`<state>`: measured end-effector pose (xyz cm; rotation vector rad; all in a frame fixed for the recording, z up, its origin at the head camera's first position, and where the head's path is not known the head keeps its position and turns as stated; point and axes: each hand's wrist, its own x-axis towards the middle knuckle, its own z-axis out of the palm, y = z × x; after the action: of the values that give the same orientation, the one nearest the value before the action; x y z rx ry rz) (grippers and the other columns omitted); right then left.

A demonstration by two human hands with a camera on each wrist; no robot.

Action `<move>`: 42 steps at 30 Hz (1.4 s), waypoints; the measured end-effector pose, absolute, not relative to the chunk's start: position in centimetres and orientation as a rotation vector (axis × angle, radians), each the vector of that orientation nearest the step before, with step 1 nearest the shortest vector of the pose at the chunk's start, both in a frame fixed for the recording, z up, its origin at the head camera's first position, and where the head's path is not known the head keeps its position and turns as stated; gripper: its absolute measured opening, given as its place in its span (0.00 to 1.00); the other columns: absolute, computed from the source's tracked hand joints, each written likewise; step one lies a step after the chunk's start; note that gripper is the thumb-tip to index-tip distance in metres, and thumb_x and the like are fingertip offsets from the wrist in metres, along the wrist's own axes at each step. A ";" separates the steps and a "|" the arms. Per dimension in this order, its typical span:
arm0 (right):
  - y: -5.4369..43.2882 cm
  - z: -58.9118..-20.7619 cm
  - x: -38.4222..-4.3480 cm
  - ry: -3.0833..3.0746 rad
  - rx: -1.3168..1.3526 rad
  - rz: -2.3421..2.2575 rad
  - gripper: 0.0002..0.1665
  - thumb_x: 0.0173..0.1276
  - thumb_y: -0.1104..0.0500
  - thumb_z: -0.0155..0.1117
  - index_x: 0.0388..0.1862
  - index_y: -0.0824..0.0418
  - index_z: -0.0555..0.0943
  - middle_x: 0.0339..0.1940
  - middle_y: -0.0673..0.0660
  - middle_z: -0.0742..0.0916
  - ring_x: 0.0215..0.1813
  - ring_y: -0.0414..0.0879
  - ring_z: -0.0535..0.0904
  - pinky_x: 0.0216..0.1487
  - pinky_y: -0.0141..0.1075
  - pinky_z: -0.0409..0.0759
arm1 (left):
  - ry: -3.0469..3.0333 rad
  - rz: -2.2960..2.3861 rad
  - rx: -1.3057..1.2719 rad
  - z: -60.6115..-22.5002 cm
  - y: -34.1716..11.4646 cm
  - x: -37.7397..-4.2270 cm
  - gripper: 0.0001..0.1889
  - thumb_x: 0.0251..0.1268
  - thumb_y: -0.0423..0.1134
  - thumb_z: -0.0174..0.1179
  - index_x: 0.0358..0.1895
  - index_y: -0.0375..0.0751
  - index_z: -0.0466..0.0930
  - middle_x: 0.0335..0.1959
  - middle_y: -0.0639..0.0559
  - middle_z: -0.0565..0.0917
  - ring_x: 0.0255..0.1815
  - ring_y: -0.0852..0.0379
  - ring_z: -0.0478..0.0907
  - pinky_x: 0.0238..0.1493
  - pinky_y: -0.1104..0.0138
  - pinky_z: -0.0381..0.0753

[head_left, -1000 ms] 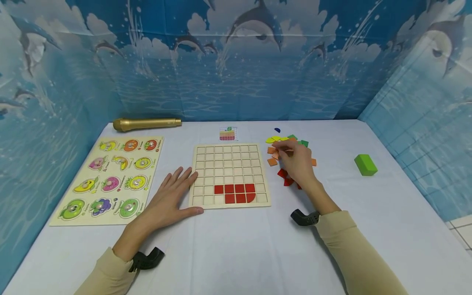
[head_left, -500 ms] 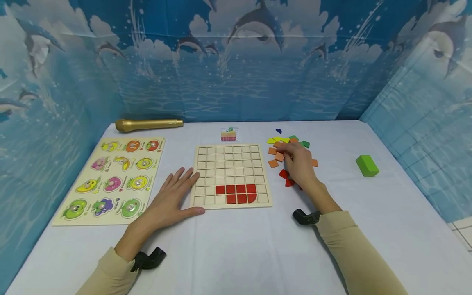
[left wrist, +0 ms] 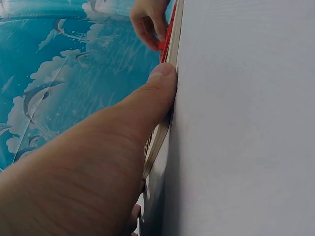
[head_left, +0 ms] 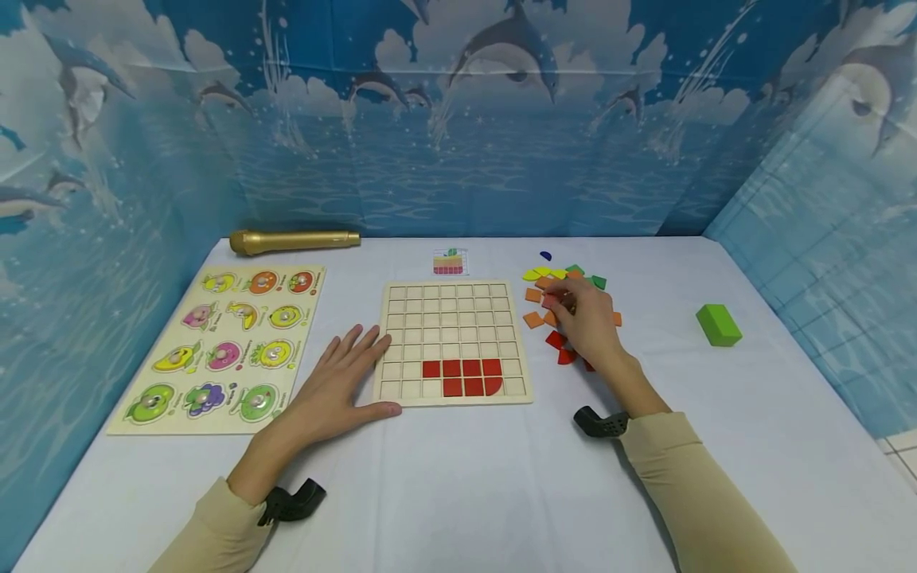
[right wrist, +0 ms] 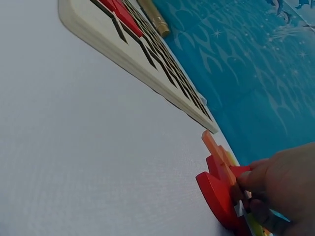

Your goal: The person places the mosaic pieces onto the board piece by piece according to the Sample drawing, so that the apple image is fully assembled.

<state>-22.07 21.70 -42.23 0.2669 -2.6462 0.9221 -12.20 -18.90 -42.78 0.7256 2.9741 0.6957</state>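
My left hand lies spread at the left edge of the wooden grid board, fingertips on its frame and thumb along the near-left corner. Red tiles fill part of the board's two lowest rows. To the right of the board, my right hand pinches a red square tile between thumb and fingers, close above the loose pieces. That tile also shows red at the fingertips in the right wrist view. Orange tiles, red pieces and yellow pieces lie around this hand, which hides some.
A fruit puzzle board lies at the left, with a gold microphone behind it. A small picture card sits beyond the grid board. Farther right stands a green block. A dolphin-print curtain borders the table's back.
My right hand has come up slightly from among the loose pieces, and a red square tile now shows in its fingers. The left hand stays on the board. The view has shifted slightly.
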 end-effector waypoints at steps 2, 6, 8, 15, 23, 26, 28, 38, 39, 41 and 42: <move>21.7 -42.2 -22.0 -2.644 0.245 0.937 0.14 0.73 0.68 0.69 0.56 0.64 0.86 0.50 0.63 0.87 0.41 0.55 0.82 0.42 0.45 0.82 | 2.976 0.690 0.728 -42.8 -18.8 -12.2 0.57 0.59 0.69 0.70 0.85 0.46 0.56 0.87 0.44 0.54 0.89 0.40 0.42 0.87 0.43 0.38; 21.6 -41.9 -21.9 -2.619 0.231 0.996 0.13 0.73 0.69 0.68 0.54 0.65 0.87 0.50 0.63 0.88 0.45 0.57 0.84 0.50 0.50 0.86 | 2.974 0.689 0.723 -42.8 -18.8 -12.2 0.57 0.59 0.69 0.70 0.85 0.46 0.56 0.87 0.44 0.54 0.89 0.40 0.42 0.87 0.43 0.38; 21.5 -41.8 -21.9 -2.599 0.244 1.031 0.12 0.73 0.69 0.69 0.54 0.65 0.87 0.50 0.62 0.89 0.47 0.57 0.87 0.52 0.52 0.87 | 2.972 0.687 0.718 -42.9 -18.8 -12.1 0.57 0.59 0.70 0.70 0.85 0.46 0.56 0.87 0.45 0.54 0.89 0.40 0.42 0.87 0.43 0.38; 20.0 -40.2 -21.0 -2.601 0.357 1.186 0.11 0.73 0.66 0.71 0.53 0.61 0.88 0.48 0.58 0.90 0.47 0.52 0.88 0.49 0.41 0.89 | 2.976 0.678 0.717 -43.1 -18.9 -12.2 0.57 0.58 0.71 0.69 0.86 0.48 0.55 0.88 0.45 0.54 0.89 0.41 0.41 0.87 0.43 0.38; 16.3 -40.2 -19.5 -2.702 0.570 1.374 0.10 0.70 0.64 0.75 0.49 0.57 0.90 0.45 0.54 0.92 0.44 0.47 0.87 0.49 0.34 0.88 | 2.978 0.685 0.720 -43.1 -19.0 -12.1 0.57 0.58 0.70 0.69 0.86 0.47 0.56 0.88 0.45 0.54 0.89 0.41 0.41 0.87 0.43 0.38; 14.8 -40.3 -18.7 -2.724 0.638 1.441 0.10 0.70 0.63 0.75 0.49 0.57 0.90 0.43 0.52 0.92 0.43 0.46 0.87 0.48 0.31 0.88 | 2.976 0.686 0.719 -43.1 -19.1 -12.1 0.57 0.58 0.70 0.69 0.86 0.48 0.55 0.88 0.45 0.54 0.89 0.41 0.41 0.87 0.44 0.38; 14.0 -40.3 -18.1 -2.733 0.671 1.478 0.10 0.70 0.63 0.75 0.49 0.57 0.90 0.43 0.52 0.92 0.43 0.45 0.87 0.49 0.32 0.88 | 2.977 0.682 0.717 -43.1 -19.1 -12.1 0.57 0.58 0.71 0.69 0.86 0.48 0.55 0.88 0.46 0.54 0.89 0.41 0.41 0.87 0.43 0.38; 10.5 -40.5 -15.5 -2.772 0.798 1.448 0.08 0.69 0.62 0.76 0.47 0.55 0.90 0.38 0.47 0.91 0.39 0.41 0.85 0.45 0.33 0.88 | 2.973 0.692 0.706 -42.9 -19.0 -12.1 0.57 0.58 0.70 0.69 0.86 0.48 0.56 0.87 0.46 0.54 0.89 0.41 0.41 0.87 0.43 0.38; 10.3 -40.6 -15.3 -2.766 0.802 1.438 0.08 0.69 0.62 0.76 0.46 0.55 0.90 0.37 0.47 0.91 0.38 0.41 0.85 0.45 0.33 0.88 | 2.971 0.693 0.706 -42.8 -19.0 -12.1 0.57 0.58 0.70 0.69 0.86 0.48 0.56 0.87 0.46 0.54 0.89 0.41 0.41 0.87 0.43 0.38; 9.9 -40.7 -15.0 -2.752 0.796 1.419 0.08 0.68 0.61 0.77 0.46 0.55 0.90 0.36 0.46 0.91 0.37 0.40 0.85 0.43 0.33 0.87 | 2.971 0.691 0.707 -42.8 -19.0 -12.1 0.57 0.58 0.70 0.69 0.86 0.49 0.56 0.87 0.46 0.54 0.89 0.41 0.41 0.87 0.43 0.38; 9.7 -40.8 -14.9 -2.744 0.786 1.420 0.08 0.68 0.61 0.77 0.45 0.54 0.91 0.36 0.46 0.91 0.36 0.40 0.85 0.42 0.32 0.88 | 2.972 0.691 0.707 -42.8 -19.0 -12.1 0.57 0.58 0.70 0.69 0.86 0.49 0.56 0.87 0.46 0.54 0.89 0.41 0.41 0.87 0.43 0.38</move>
<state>-14.87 9.70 -40.77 0.7864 -2.7440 1.4198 -12.11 -18.99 -42.85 0.7070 2.9724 0.6910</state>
